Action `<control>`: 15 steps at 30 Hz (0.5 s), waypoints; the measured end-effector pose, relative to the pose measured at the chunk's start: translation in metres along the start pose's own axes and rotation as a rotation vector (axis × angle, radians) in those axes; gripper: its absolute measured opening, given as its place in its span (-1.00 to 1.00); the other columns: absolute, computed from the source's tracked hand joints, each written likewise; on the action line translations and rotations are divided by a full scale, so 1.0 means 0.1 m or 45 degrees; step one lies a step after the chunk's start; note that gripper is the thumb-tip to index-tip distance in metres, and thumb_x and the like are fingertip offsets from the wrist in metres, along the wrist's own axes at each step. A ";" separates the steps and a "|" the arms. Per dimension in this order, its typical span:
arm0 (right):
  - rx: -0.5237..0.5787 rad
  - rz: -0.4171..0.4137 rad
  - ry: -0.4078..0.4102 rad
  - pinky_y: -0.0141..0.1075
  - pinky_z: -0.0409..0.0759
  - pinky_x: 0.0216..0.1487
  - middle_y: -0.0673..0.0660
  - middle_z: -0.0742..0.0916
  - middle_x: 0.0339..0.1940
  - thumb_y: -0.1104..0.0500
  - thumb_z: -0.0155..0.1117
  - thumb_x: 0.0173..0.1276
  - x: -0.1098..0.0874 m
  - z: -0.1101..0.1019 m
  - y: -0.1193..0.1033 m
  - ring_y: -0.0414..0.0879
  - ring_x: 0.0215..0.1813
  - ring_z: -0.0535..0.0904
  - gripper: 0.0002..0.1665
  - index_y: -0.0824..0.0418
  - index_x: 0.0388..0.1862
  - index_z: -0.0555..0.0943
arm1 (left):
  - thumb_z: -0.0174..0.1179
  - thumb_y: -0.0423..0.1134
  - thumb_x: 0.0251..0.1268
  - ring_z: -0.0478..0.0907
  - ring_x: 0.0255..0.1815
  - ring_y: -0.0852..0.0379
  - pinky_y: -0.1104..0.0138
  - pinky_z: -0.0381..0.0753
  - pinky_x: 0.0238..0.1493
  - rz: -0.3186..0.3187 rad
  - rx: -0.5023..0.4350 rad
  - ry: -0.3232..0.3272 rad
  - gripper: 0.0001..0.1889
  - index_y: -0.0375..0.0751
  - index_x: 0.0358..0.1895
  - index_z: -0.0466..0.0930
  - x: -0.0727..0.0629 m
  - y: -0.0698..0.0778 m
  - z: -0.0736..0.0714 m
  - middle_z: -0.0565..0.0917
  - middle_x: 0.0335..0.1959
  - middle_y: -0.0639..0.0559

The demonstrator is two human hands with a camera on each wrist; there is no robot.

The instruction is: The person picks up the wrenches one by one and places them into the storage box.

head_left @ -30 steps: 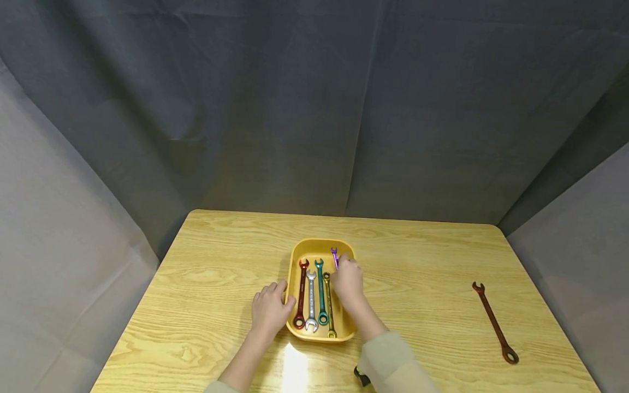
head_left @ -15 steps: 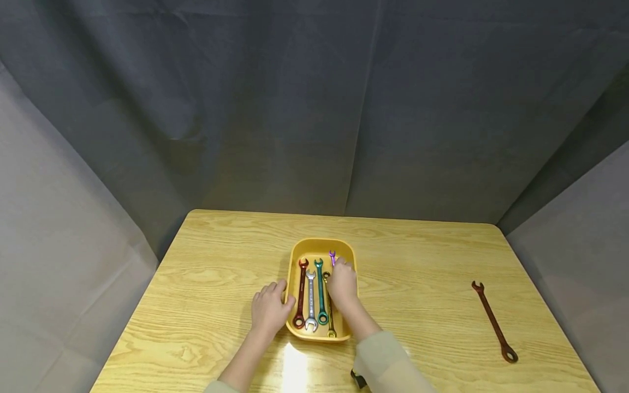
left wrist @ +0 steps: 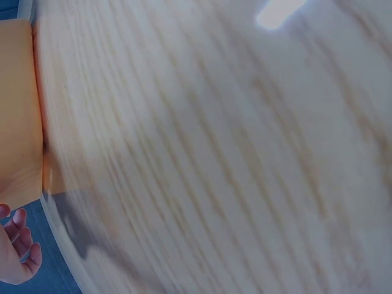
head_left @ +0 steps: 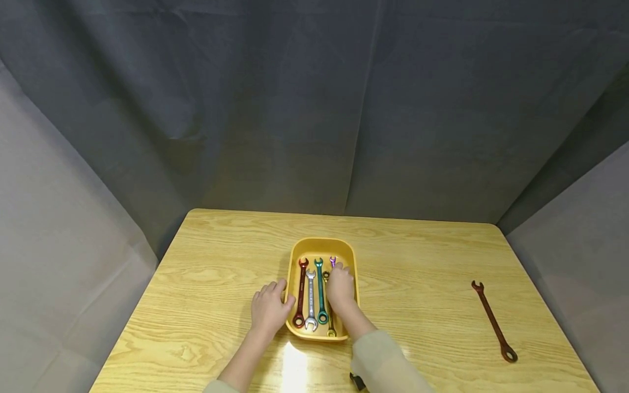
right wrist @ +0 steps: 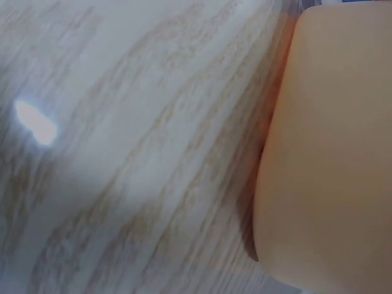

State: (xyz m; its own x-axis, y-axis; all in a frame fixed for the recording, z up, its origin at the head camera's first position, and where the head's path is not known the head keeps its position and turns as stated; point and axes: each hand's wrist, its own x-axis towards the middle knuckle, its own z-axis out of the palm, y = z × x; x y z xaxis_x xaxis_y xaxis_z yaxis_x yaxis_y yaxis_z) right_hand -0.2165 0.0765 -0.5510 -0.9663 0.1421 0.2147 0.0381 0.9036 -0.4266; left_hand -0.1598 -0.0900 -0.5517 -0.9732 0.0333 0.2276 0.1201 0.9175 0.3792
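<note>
In the head view, a yellow tray (head_left: 349,252) holds a red wrench (head_left: 301,295), a silver wrench (head_left: 311,300), a green wrench (head_left: 321,289) and a gold wrench (head_left: 331,319), side by side. My left hand (head_left: 269,308) grips the tray's left rim, thumb over the edge and the other fingers outside. Inside the tray at the right, my right hand (head_left: 341,286) holds a small purple wrench (head_left: 333,260); only its open end shows past the fingers. The left wrist view shows the curled fingers of that hand (left wrist: 18,251) by the tray wall (left wrist: 18,110).
A dark red-brown wrench (head_left: 493,321) lies on the wooden table (head_left: 417,262) at the right. Partly under the right sleeve is a small black object (head_left: 357,381) whose kind is unclear. Behind the table hangs a dark grey curtain (head_left: 295,109).
My right hand has shifted slightly left and toward me, drawing the purple wrench closer beside the gold one. My left hand and the tray have stayed in place.
</note>
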 end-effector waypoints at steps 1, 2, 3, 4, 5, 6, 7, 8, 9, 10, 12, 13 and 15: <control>-0.011 -0.005 0.000 -0.13 0.59 -0.46 0.32 0.52 -0.53 0.45 0.18 0.00 0.00 0.01 0.00 0.17 -0.49 0.55 -0.81 0.48 -0.36 0.44 | 0.07 -0.05 0.13 0.53 -0.23 -0.01 0.18 0.45 -0.25 0.000 0.000 -0.003 -0.60 -0.13 0.03 0.51 0.00 0.00 0.00 0.62 -0.20 -0.07; -0.019 -0.007 -0.001 -0.13 0.60 -0.46 0.32 0.52 -0.54 0.45 0.18 0.00 0.00 0.02 0.01 0.17 -0.49 0.55 -0.82 0.48 -0.36 0.45 | 0.07 -0.05 0.13 0.53 -0.23 -0.01 0.17 0.45 -0.25 -0.001 0.000 -0.007 -0.60 -0.13 0.03 0.50 0.00 0.00 0.00 0.62 -0.19 -0.07; -0.023 -0.009 -0.005 -0.14 0.60 -0.46 0.33 0.52 -0.54 0.45 0.18 0.00 0.00 0.04 0.01 0.17 -0.49 0.55 -0.82 0.48 -0.37 0.45 | 0.07 -0.04 0.13 0.53 -0.22 -0.01 0.17 0.45 -0.24 -0.003 0.001 -0.010 -0.59 -0.13 0.03 0.50 0.00 0.00 0.01 0.62 -0.18 -0.08; -0.033 -0.012 -0.007 -0.14 0.60 -0.47 0.33 0.52 -0.54 0.45 0.18 0.00 0.00 0.05 0.02 0.16 -0.50 0.55 -0.82 0.48 -0.37 0.45 | 0.07 -0.04 0.14 0.53 -0.21 -0.02 0.16 0.45 -0.23 -0.005 0.000 -0.012 -0.59 -0.14 0.04 0.50 0.00 0.00 0.01 0.62 -0.17 -0.08; -0.039 -0.014 -0.012 -0.15 0.60 -0.47 0.33 0.52 -0.54 0.45 0.18 -0.01 0.00 0.06 0.02 0.16 -0.50 0.55 -0.82 0.49 -0.37 0.45 | 0.07 -0.04 0.14 0.53 -0.20 -0.02 0.16 0.45 -0.22 -0.006 0.000 -0.013 -0.58 -0.14 0.04 0.50 0.00 0.00 0.01 0.62 -0.16 -0.09; -0.049 -0.016 -0.015 -0.15 0.60 -0.47 0.33 0.52 -0.54 0.44 0.18 0.00 0.00 0.07 0.02 0.16 -0.50 0.55 -0.83 0.48 -0.38 0.45 | 0.07 -0.04 0.14 0.53 -0.19 -0.03 0.15 0.45 -0.22 -0.007 -0.001 -0.013 -0.58 -0.14 0.04 0.50 0.00 0.00 0.01 0.62 -0.16 -0.10; -0.060 -0.018 -0.020 -0.15 0.60 -0.47 0.33 0.53 -0.54 0.44 0.18 0.01 0.00 0.08 0.03 0.16 -0.50 0.55 -0.83 0.48 -0.38 0.46 | 0.07 -0.04 0.14 0.53 -0.19 -0.03 0.15 0.45 -0.22 -0.007 -0.002 -0.012 -0.58 -0.14 0.05 0.50 0.00 0.00 0.01 0.62 -0.15 -0.10; -0.065 -0.015 -0.027 -0.14 0.60 -0.46 0.33 0.53 -0.54 0.43 0.19 0.01 0.00 0.08 0.03 0.17 -0.49 0.56 -0.84 0.48 -0.39 0.46 | 0.07 -0.04 0.14 0.53 -0.19 -0.03 0.15 0.45 -0.22 -0.005 -0.001 -0.009 -0.58 -0.14 0.04 0.50 0.00 0.00 0.01 0.62 -0.16 -0.10; -0.074 -0.015 -0.034 -0.14 0.60 -0.46 0.33 0.53 -0.54 0.42 0.19 0.02 0.00 0.08 0.03 0.17 -0.49 0.56 -0.84 0.48 -0.39 0.46 | 0.07 -0.05 0.14 0.53 -0.20 -0.03 0.16 0.45 -0.23 -0.002 -0.001 -0.007 -0.59 -0.14 0.04 0.51 0.00 0.00 0.01 0.63 -0.17 -0.10; -0.080 -0.014 -0.040 -0.14 0.60 -0.46 0.33 0.53 -0.54 0.42 0.19 0.03 -0.01 0.08 0.03 0.17 -0.48 0.56 -0.85 0.48 -0.40 0.45 | 0.07 -0.05 0.13 0.54 -0.21 -0.03 0.17 0.45 -0.25 0.002 -0.001 -0.003 -0.59 -0.14 0.03 0.51 0.00 0.00 0.01 0.63 -0.18 -0.09; -0.089 -0.013 -0.052 -0.14 0.60 -0.46 0.34 0.53 -0.54 0.41 0.21 0.02 -0.01 0.08 0.03 0.18 -0.48 0.56 -0.84 0.47 -0.41 0.45 | 0.07 -0.05 0.13 0.54 -0.23 -0.02 0.18 0.45 -0.27 0.008 0.003 0.002 -0.60 -0.13 0.02 0.51 0.00 0.00 0.02 0.63 -0.20 -0.08; -0.091 -0.011 -0.061 -0.13 0.60 -0.45 0.34 0.53 -0.54 0.40 0.22 0.02 -0.01 0.08 0.03 0.18 -0.48 0.57 -0.83 0.47 -0.41 0.45 | 0.07 -0.05 0.13 0.54 -0.23 -0.02 0.18 0.45 -0.27 0.011 0.005 0.002 -0.60 -0.13 0.02 0.51 0.00 0.00 0.02 0.63 -0.20 -0.08; -0.089 -0.004 -0.076 -0.13 0.60 -0.44 0.34 0.53 -0.53 0.40 0.24 0.00 -0.01 0.08 0.03 0.19 -0.47 0.57 -0.81 0.47 -0.40 0.45 | 0.06 -0.05 0.13 0.54 -0.23 -0.02 0.18 0.45 -0.28 0.011 0.008 0.002 -0.60 -0.13 0.02 0.51 0.00 0.00 0.02 0.63 -0.20 -0.08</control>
State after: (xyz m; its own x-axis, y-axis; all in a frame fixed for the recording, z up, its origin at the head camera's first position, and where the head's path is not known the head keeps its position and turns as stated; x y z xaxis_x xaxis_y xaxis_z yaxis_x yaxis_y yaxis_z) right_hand -0.2174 0.0759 -0.5597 -0.9797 0.1171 0.1625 0.0509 0.9302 -0.3634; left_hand -0.1599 -0.0894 -0.5539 -0.9717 0.0408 0.2326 0.1275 0.9198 0.3712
